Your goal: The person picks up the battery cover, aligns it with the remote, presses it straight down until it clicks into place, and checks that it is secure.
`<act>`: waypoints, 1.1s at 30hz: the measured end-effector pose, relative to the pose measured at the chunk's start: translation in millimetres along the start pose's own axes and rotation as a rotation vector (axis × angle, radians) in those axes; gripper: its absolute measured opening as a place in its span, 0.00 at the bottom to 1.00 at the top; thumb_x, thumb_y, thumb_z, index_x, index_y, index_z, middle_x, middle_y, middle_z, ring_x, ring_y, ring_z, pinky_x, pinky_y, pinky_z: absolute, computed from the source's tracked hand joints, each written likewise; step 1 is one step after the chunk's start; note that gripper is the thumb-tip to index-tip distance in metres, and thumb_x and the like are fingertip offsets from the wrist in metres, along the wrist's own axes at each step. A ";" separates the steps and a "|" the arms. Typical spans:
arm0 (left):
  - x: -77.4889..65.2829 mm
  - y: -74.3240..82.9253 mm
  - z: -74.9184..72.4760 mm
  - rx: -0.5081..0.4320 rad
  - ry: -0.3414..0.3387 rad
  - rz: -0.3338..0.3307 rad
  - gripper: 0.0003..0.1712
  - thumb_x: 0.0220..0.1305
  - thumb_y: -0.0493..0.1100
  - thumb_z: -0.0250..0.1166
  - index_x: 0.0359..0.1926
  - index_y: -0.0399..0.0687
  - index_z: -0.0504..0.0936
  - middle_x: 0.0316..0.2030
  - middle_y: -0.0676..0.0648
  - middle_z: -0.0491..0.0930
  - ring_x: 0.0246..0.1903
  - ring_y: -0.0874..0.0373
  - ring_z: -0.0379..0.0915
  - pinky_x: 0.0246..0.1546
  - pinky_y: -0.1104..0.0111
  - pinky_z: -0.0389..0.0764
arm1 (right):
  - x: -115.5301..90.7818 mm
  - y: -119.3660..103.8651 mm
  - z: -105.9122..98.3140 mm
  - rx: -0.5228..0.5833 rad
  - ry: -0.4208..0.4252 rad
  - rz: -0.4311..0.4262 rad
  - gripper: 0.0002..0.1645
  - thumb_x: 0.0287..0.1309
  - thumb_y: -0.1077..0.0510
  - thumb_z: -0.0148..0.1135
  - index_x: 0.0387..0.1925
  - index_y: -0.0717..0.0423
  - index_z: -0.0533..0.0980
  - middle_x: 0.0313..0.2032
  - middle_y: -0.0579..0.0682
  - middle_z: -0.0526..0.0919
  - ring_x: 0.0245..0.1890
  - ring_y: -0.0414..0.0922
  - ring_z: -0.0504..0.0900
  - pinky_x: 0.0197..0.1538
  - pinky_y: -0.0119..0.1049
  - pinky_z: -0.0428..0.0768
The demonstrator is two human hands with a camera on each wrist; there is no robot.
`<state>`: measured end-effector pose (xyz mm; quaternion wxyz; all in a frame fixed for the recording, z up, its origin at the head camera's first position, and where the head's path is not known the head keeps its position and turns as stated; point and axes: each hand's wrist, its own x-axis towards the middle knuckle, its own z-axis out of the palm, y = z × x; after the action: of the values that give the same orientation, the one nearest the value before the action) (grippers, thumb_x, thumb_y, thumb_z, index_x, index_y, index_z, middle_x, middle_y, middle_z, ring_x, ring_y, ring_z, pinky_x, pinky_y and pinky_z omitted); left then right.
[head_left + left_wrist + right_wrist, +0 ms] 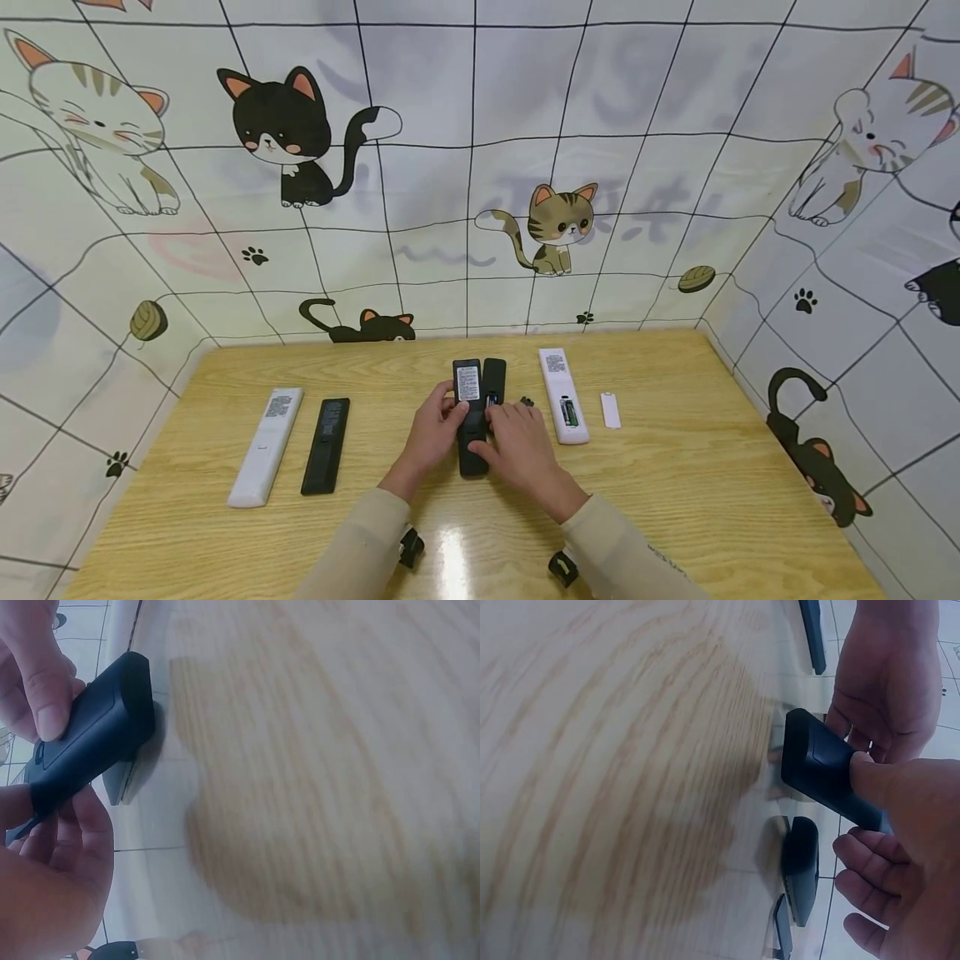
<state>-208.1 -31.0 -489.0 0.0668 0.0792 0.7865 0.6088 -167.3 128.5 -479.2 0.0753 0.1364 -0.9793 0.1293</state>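
Observation:
A black remote control [472, 425] is held back side up between both hands, a white label on its far half. My left hand [433, 427] grips its left side, with fingers behind it in the left wrist view. My right hand [522, 446] holds its near part, the thumb pressing the battery cover [832, 761]. Right beside it lies a second black remote [494, 377] with its battery compartment exposed, partly hidden by my right hand. A small thin dark piece [782, 926] lies near that remote, mostly hidden in the head view.
To the right are a white remote [557, 379] with its compartment uncovered, a battery [569, 412] inside, and a loose white cover [611, 410]. On the left lie a white remote [266, 450] and a black remote [326, 446]. Cat-patterned cloth [450, 183] surrounds the wooden table [187, 542].

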 end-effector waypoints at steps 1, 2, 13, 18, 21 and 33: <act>0.2 0.1 -1.0 0.002 -0.001 -0.009 0.22 0.73 0.40 0.55 0.65 0.45 0.67 0.48 0.39 0.84 0.43 0.52 0.78 0.45 0.63 0.77 | 0.6 -0.4 0.4 0.004 -0.001 0.002 0.26 0.56 0.36 0.65 0.43 0.51 0.75 0.36 0.46 0.79 0.43 0.48 0.75 0.51 0.46 0.70; 0.5 -1.4 -2.2 0.007 -0.001 -0.008 0.22 0.73 0.41 0.55 0.65 0.46 0.67 0.48 0.40 0.84 0.43 0.53 0.78 0.45 0.64 0.77 | 1.0 -1.1 0.4 0.008 -0.004 0.004 0.26 0.56 0.36 0.65 0.44 0.51 0.75 0.37 0.46 0.79 0.43 0.48 0.76 0.52 0.46 0.70; -2.1 -8.8 -21.9 0.046 0.024 -0.045 0.24 0.73 0.43 0.55 0.67 0.45 0.66 0.49 0.40 0.83 0.43 0.54 0.77 0.46 0.65 0.78 | 7.3 -16.5 6.0 -0.014 -0.035 -0.037 0.33 0.60 0.33 0.59 0.54 0.54 0.76 0.48 0.51 0.83 0.51 0.51 0.78 0.57 0.48 0.71; -3.7 -11.8 -32.5 0.057 0.049 -0.066 0.23 0.73 0.42 0.56 0.66 0.44 0.68 0.48 0.39 0.84 0.43 0.54 0.78 0.47 0.63 0.78 | 9.4 -23.8 8.8 0.008 -0.045 -0.057 0.33 0.61 0.33 0.58 0.56 0.52 0.76 0.50 0.50 0.83 0.54 0.50 0.77 0.59 0.48 0.71; -4.6 -12.9 -37.5 0.077 0.060 -0.078 0.23 0.73 0.43 0.56 0.66 0.44 0.68 0.48 0.39 0.83 0.44 0.54 0.79 0.49 0.61 0.79 | 11.2 -29.2 10.8 0.008 -0.060 -0.062 0.33 0.61 0.33 0.58 0.56 0.52 0.76 0.51 0.49 0.83 0.54 0.49 0.77 0.58 0.48 0.70; -11.7 -15.6 -69.3 0.186 0.063 -0.157 0.25 0.74 0.45 0.54 0.68 0.44 0.66 0.49 0.40 0.82 0.43 0.54 0.78 0.46 0.62 0.77 | 17.2 -44.2 18.2 -0.062 -0.041 -0.119 0.29 0.61 0.33 0.57 0.54 0.47 0.78 0.48 0.45 0.84 0.49 0.46 0.79 0.54 0.44 0.72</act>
<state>-211.3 -102.9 -486.6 0.0816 0.0041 0.8451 0.5283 -173.0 78.2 -483.2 0.0671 0.1947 -0.9743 0.0913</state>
